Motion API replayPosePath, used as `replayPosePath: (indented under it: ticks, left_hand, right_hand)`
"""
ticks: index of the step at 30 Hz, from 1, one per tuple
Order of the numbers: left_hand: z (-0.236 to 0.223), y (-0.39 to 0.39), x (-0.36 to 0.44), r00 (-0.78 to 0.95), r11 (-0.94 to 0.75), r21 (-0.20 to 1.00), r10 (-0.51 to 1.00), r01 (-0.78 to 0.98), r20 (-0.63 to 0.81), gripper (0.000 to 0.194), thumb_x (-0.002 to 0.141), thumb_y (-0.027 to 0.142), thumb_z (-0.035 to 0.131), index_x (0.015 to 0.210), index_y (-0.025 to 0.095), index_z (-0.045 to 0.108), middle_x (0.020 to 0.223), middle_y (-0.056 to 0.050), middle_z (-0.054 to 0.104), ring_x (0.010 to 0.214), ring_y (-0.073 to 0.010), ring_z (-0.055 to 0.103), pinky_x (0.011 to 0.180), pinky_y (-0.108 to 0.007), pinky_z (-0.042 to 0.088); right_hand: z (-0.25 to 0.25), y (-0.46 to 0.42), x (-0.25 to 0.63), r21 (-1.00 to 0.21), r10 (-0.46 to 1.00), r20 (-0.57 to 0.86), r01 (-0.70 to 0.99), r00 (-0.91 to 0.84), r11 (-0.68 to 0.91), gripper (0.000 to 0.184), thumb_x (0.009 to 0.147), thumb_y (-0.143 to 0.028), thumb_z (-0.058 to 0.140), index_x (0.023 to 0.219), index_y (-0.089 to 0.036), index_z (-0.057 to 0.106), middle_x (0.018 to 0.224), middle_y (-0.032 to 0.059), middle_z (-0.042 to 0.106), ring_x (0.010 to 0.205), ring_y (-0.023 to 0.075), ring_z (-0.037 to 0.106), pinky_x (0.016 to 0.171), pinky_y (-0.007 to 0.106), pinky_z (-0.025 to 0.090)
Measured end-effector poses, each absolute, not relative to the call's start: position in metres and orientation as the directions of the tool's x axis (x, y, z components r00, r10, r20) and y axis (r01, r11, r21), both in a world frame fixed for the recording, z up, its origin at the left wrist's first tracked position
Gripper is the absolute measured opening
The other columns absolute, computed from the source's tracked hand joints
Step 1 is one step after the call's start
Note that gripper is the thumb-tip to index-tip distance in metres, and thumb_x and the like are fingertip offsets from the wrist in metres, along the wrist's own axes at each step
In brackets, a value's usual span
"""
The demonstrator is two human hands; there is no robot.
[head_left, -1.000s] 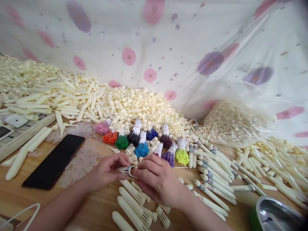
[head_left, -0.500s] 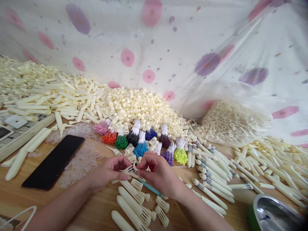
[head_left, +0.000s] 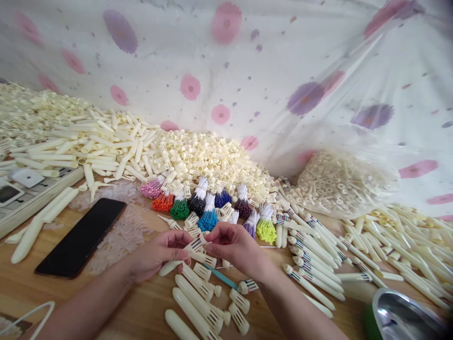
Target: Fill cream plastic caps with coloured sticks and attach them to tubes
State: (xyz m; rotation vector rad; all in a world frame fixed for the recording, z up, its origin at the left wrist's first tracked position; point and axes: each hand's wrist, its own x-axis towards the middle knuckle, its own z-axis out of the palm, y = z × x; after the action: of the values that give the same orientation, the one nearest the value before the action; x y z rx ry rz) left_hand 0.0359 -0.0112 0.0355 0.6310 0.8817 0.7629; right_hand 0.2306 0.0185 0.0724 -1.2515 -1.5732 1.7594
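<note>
My left hand (head_left: 161, 255) is closed around a cream multicolour pen (head_left: 196, 244), gripping it below its slotted head, where dark and coloured strips show. A smooth barrel end pokes out under these fingers. My right hand (head_left: 235, 248) pinches at the head's upper end; whether a small part sits between its fingertips is hidden. Below the hands lie several cream pen barrels (head_left: 193, 304), loose slotted heads (head_left: 239, 318) and a turquoise strip (head_left: 222, 277). A slotted head with coloured strips (head_left: 247, 286) rests beside my right wrist.
Bundles of coloured refills (head_left: 208, 218) stand behind the hands, before a heap of slotted heads (head_left: 208, 158). Assembled pens (head_left: 314, 255) lie right, near a roll of tape (head_left: 399, 316) and a plastic bag of parts (head_left: 348, 184). A phone (head_left: 81, 238) lies left, by clear pieces (head_left: 123, 236).
The held head has turned, so its open ring end no longer faces me. A barrel end now shows under my left fingers. My right hand has shifted slightly, uncovering the striped head by its wrist.
</note>
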Motion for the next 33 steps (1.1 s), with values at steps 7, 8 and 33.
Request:
replayPosePath:
  ticks: [7, 8, 33]
  left_hand:
    - [0.029, -0.011, 0.037, 0.41, 0.583, 0.769, 0.789, -0.263, -0.458, 0.035, 0.052, 0.03, 0.086, 0.077, 0.014, 0.068, 0.061, -0.001, 0.068, 0.057, -0.0122, 0.058, 0.052, -0.022, 0.046]
    - [0.029, -0.011, 0.038, 0.407, 0.586, 0.769, 0.786, -0.254, -0.465, 0.035, 0.053, 0.03, 0.086, 0.078, 0.014, 0.068, 0.061, -0.001, 0.067, 0.057, -0.0119, 0.058, 0.053, -0.022, 0.046]
    - [0.029, -0.007, 0.032, 0.233, 0.326, 0.932, 0.93, -0.159, -0.286, 0.026, 0.06, 0.021, 0.08, 0.079, 0.018, 0.062, 0.075, 0.003, 0.062, 0.072, -0.0137, 0.056, 0.064, -0.024, 0.044]
  right_hand:
    - [0.074, 0.021, 0.232, -0.913, 0.795, -0.363, 0.358, -0.487, -0.197, 0.016, 0.067, -0.018, 0.069, 0.069, -0.017, 0.053, 0.057, -0.0061, 0.049, 0.052, 0.0081, 0.045, 0.05, 0.021, 0.033]
    - [0.074, 0.022, 0.233, -0.902, 0.793, -0.362, 0.398, -0.49, -0.166, 0.013, 0.069, -0.014, 0.067, 0.07, -0.017, 0.053, 0.057, -0.006, 0.049, 0.053, 0.0083, 0.046, 0.05, 0.021, 0.033]
    - [0.082, 0.033, 0.251, -0.847, 0.858, -0.057, 0.48, -0.51, 0.229, 0.018, 0.079, -0.029, 0.063, 0.073, -0.019, 0.049, 0.066, -0.004, 0.051, 0.059, 0.0095, 0.045, 0.054, 0.021, 0.036]
